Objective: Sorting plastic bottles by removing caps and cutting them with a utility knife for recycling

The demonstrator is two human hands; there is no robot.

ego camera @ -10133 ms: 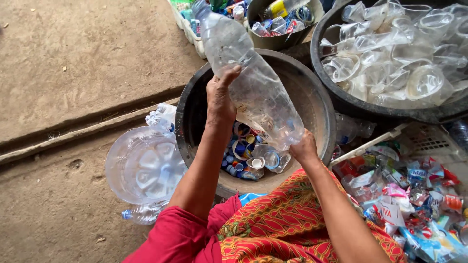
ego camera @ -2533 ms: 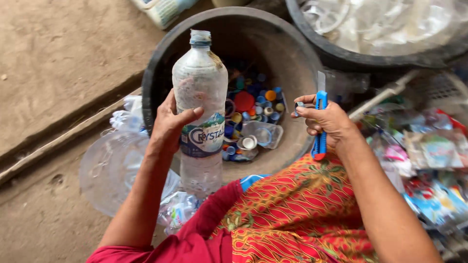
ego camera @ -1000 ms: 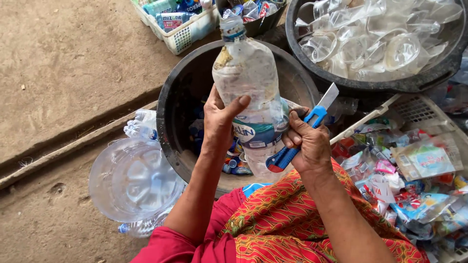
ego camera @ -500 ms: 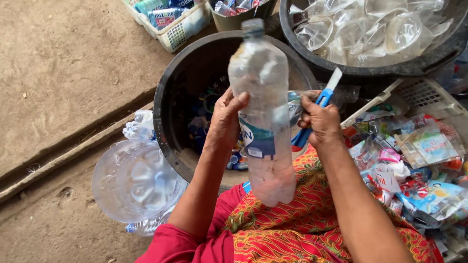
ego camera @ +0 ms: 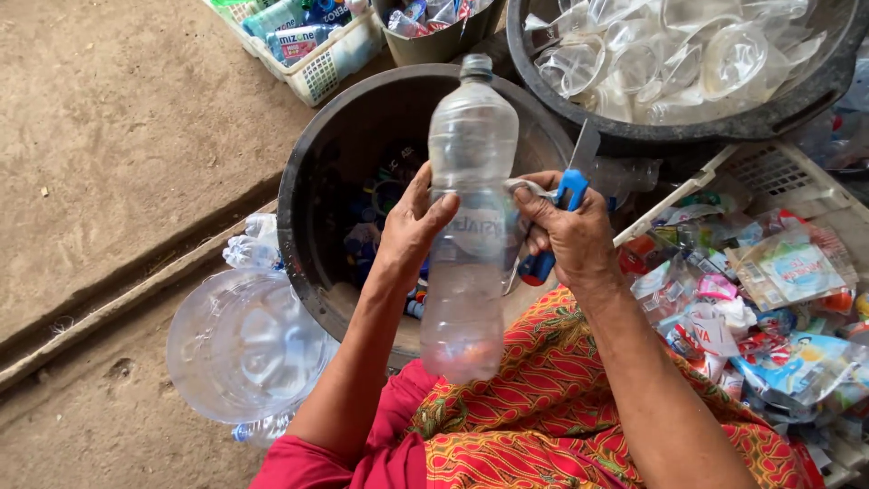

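Raised slightly, clear bottle (ego camera: 469, 226) sits above black tub (ego camera: 326, 181) on dirt ground (ego camera: 109, 118).

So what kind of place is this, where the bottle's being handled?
Probably an informal plastic recycling or sorting spot on a bare dirt floor. A black tub holds loose caps, another tub clear cups, and peeled labels pile up nearby.

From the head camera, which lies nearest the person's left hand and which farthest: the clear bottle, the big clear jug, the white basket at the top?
1. Clear bottle: gripped in the left hand.
2. Big clear jug: lower left, on the ground.
3. White basket: top, beyond the black tub.
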